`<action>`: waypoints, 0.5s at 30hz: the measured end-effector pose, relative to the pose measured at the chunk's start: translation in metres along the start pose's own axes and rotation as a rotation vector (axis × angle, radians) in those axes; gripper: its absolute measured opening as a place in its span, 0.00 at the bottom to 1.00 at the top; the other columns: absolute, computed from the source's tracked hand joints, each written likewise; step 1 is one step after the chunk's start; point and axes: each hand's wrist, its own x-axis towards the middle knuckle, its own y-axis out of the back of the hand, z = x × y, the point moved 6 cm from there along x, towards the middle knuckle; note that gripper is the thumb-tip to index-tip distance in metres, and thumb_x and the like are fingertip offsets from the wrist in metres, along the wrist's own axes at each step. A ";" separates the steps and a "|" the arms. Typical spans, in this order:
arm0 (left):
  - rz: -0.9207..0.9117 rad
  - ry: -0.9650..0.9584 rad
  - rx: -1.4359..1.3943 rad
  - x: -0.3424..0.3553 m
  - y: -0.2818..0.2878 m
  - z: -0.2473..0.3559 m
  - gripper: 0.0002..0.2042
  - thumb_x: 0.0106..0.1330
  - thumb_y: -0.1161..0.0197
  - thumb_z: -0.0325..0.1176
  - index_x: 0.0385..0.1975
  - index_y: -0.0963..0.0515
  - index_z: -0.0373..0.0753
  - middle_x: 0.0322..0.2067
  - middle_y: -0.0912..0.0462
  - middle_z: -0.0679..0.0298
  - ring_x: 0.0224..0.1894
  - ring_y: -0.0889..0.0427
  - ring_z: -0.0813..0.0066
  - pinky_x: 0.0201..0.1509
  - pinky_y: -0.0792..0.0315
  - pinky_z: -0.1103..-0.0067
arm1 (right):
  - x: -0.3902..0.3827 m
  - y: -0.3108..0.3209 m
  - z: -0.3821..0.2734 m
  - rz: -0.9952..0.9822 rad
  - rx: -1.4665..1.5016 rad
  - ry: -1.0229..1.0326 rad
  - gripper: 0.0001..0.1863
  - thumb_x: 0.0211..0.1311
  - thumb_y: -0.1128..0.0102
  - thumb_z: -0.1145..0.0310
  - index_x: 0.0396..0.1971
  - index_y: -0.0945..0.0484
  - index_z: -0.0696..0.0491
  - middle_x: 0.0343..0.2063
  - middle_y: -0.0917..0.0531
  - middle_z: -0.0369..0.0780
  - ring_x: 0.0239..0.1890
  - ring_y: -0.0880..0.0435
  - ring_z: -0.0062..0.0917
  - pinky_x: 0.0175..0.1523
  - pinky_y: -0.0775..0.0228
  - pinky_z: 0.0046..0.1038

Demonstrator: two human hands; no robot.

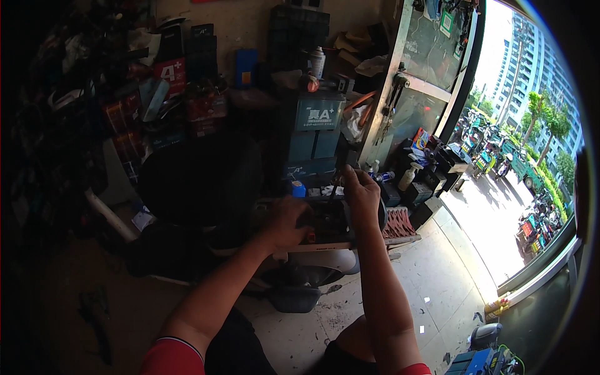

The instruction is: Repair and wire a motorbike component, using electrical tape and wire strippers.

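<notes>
the bare right hand [362,190] has thumb and fingertips drawn together at the top of a slim, dark, rod-like piece [335,189], though in this gloom i cannot tell whether they are clamped on it; the bare left hand [289,224] bends down over its work, fingertips lost in shadow, so its grip cannot be told either. beneath both lies a long, dark, open compartment with a pale rim [322,248], on the pale-bodied two-wheeler [337,260] in front of the knees, and a small orange piece [310,237] shows by the left hand. the uncovering looks done, since the inside lies exposed; the handling within seems midway, and covering it again seems left, but how much remains inside is too dark to judge. farther out, a small blue box [298,189] sits just beyond, before stacked teal block-shaped batteries [317,115]
</notes>
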 end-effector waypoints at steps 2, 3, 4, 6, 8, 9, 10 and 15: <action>0.053 -0.018 0.087 -0.001 0.000 -0.001 0.19 0.52 0.25 0.33 0.44 0.20 0.39 0.49 0.18 0.53 0.56 0.22 0.51 0.64 0.30 0.60 | 0.001 -0.005 -0.007 0.086 0.112 0.245 0.14 0.72 0.32 0.63 0.40 0.13 0.62 0.27 0.14 0.31 0.30 0.22 0.11 0.37 0.31 0.18; 0.052 -0.016 0.087 -0.001 0.000 -0.002 0.19 0.52 0.25 0.33 0.44 0.20 0.39 0.49 0.18 0.53 0.56 0.22 0.51 0.64 0.30 0.60 | 0.000 -0.008 -0.010 0.085 0.112 0.242 0.14 0.72 0.32 0.63 0.40 0.13 0.62 0.27 0.14 0.31 0.30 0.22 0.11 0.37 0.31 0.18; 0.057 -0.041 0.105 -0.001 0.000 -0.001 0.20 0.52 0.25 0.33 0.45 0.20 0.39 0.50 0.18 0.53 0.57 0.22 0.50 0.65 0.31 0.60 | -0.003 -0.012 -0.019 0.046 -0.024 0.349 0.13 0.73 0.33 0.65 0.42 0.13 0.61 0.28 0.14 0.31 0.31 0.21 0.12 0.38 0.31 0.18; 0.064 -0.066 0.124 -0.002 0.000 -0.003 0.20 0.52 0.25 0.33 0.46 0.20 0.40 0.51 0.18 0.53 0.58 0.22 0.50 0.66 0.31 0.60 | -0.010 -0.018 -0.030 0.006 -0.161 0.455 0.12 0.73 0.34 0.66 0.45 0.13 0.60 0.29 0.14 0.31 0.31 0.20 0.12 0.39 0.30 0.18; 0.025 -0.009 -0.006 -0.005 -0.004 -0.012 0.26 0.50 0.22 0.34 0.51 0.20 0.38 0.58 0.20 0.53 0.66 0.27 0.48 0.72 0.36 0.59 | -0.011 -0.028 -0.019 -0.162 -0.148 0.235 0.12 0.73 0.35 0.66 0.47 0.14 0.59 0.34 0.11 0.35 0.35 0.19 0.13 0.43 0.27 0.19; 0.024 -0.014 -0.011 -0.004 -0.004 -0.007 0.26 0.50 0.22 0.34 0.51 0.20 0.38 0.58 0.20 0.53 0.66 0.27 0.48 0.72 0.36 0.59 | -0.012 -0.029 -0.014 -0.266 -0.095 0.169 0.13 0.71 0.35 0.67 0.49 0.14 0.59 0.38 0.10 0.39 0.39 0.15 0.18 0.47 0.24 0.23; 0.011 0.045 -0.044 -0.004 -0.003 -0.004 0.26 0.51 0.23 0.33 0.53 0.20 0.39 0.58 0.20 0.53 0.66 0.27 0.48 0.72 0.36 0.59 | -0.013 -0.024 -0.010 -0.259 -0.100 0.170 0.13 0.71 0.35 0.67 0.49 0.14 0.59 0.38 0.10 0.39 0.39 0.15 0.18 0.47 0.24 0.23; -0.008 0.068 -0.086 -0.008 -0.011 -0.027 0.25 0.53 0.24 0.31 0.54 0.20 0.41 0.58 0.19 0.54 0.66 0.27 0.48 0.72 0.36 0.59 | -0.025 -0.029 0.002 -0.506 -0.681 0.250 0.16 0.65 0.36 0.69 0.50 0.16 0.57 0.42 0.11 0.49 0.43 0.10 0.40 0.50 0.20 0.35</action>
